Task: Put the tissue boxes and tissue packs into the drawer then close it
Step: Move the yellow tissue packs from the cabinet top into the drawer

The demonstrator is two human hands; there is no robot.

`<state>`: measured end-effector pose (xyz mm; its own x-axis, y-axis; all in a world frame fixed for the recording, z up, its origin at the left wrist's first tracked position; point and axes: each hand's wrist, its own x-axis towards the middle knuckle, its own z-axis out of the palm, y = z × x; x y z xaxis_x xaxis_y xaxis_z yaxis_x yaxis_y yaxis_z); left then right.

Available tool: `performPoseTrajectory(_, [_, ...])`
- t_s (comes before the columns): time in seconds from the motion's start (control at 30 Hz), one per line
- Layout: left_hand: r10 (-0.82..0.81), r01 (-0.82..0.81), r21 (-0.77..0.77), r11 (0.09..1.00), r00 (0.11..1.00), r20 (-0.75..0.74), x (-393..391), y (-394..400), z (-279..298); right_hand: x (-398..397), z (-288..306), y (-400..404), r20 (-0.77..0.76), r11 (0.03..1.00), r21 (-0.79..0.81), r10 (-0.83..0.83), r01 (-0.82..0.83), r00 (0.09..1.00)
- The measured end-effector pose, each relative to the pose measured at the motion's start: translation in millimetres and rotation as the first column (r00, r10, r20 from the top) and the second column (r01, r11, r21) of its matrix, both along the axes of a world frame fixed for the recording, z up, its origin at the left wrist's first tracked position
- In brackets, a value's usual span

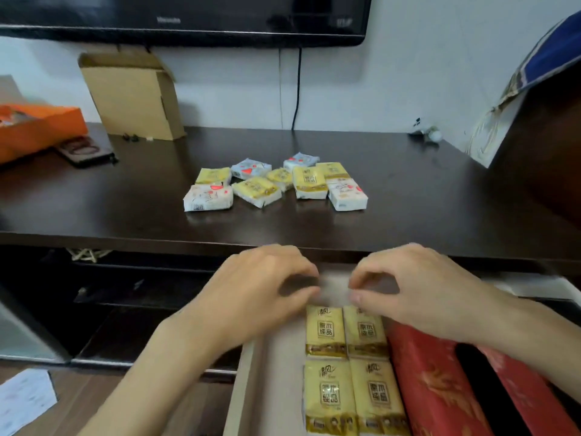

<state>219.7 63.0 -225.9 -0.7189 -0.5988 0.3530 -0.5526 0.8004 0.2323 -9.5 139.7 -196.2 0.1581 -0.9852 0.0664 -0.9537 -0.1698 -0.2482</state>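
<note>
The open drawer (pixel 251 388) sits below the dark table's front edge. Several yellow tissue packs (pixel 325 332) lie in it in rows, with red tissue boxes (pixel 430 382) to their right. My left hand (pixel 261 297) and my right hand (pixel 418 291) hover over the drawer's far end, fingers and thumbs pinched on a blurred pale tissue pack (pixel 334 287) between them. Several more yellow and white packs (pixel 273 184) lie in a loose cluster in the middle of the table (pixel 408 215).
A cardboard box (pixel 135 96) leans on the wall at back left, beside an orange box (pixel 37 127) and a phone (pixel 85 151). A television (pixel 188 17) hangs above with a cable (pixel 297 89) running down. A blue-and-gold cushion (pixel 534 73) stands on the right. Paper (pixel 25 401) lies on the floor.
</note>
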Motion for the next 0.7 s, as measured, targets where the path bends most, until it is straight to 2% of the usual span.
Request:
performPoseTrajectory(0.07, [0.072,-0.069,0.025,0.997,0.986,-0.151,9.4,-14.4,10.8,-2.7,6.2,-15.3,0.200,0.997,-0.072,0.019,-0.005,0.980])
performPoseTrajectory(0.13, [0.132,-0.124,0.050,0.991,0.957,-0.259,14.1,-32.5,17.7,-3.5,8.9,-35.1,0.329,0.991,-0.132,0.040,0.004,0.944])
performPoseTrajectory(0.2, [0.174,-0.162,0.062,0.985,0.935,-0.310,14.4,-53.6,21.4,-3.8,8.6,-59.3,0.375,0.979,-0.200,0.036,0.043,0.926])
performPoseTrajectory(0.27, [0.223,-0.212,0.072,0.975,0.927,-0.300,11.0,-74.6,24.0,-3.4,7.5,-85.7,0.367,0.963,-0.256,0.017,0.083,0.930])
performPoseTrajectory(0.37, [0.292,-0.285,0.077,0.956,0.951,-0.104,3.4,-100.7,27.4,-2.4,10.4,-121.7,0.206,0.958,-0.263,-0.061,0.115,0.977])
performPoseTrajectory(0.43, [0.313,-0.318,0.056,0.946,0.946,0.086,-1.4,-110.6,27.0,-1.4,10.3,-138.6,0.023,0.975,-0.216,-0.052,0.056,0.998])
performPoseTrajectory(0.5, [0.328,-0.341,0.031,0.940,0.924,0.196,-4.4,-114.0,26.0,0.3,8.2,-149.9,-0.128,0.985,-0.172,-0.029,0.007,0.991])
performPoseTrajectory(0.6, [0.335,-0.352,0.063,0.934,0.923,0.187,-6.0,-110.2,29.3,0.5,4.3,-149.7,-0.249,0.980,-0.191,0.011,-0.060,0.968])
performPoseTrajectory(0.7, [0.278,-0.293,0.115,0.949,0.951,0.136,-6.4,-101.5,35.2,-0.2,1.4,-131.6,-0.294,0.962,-0.250,0.036,-0.113,0.955])
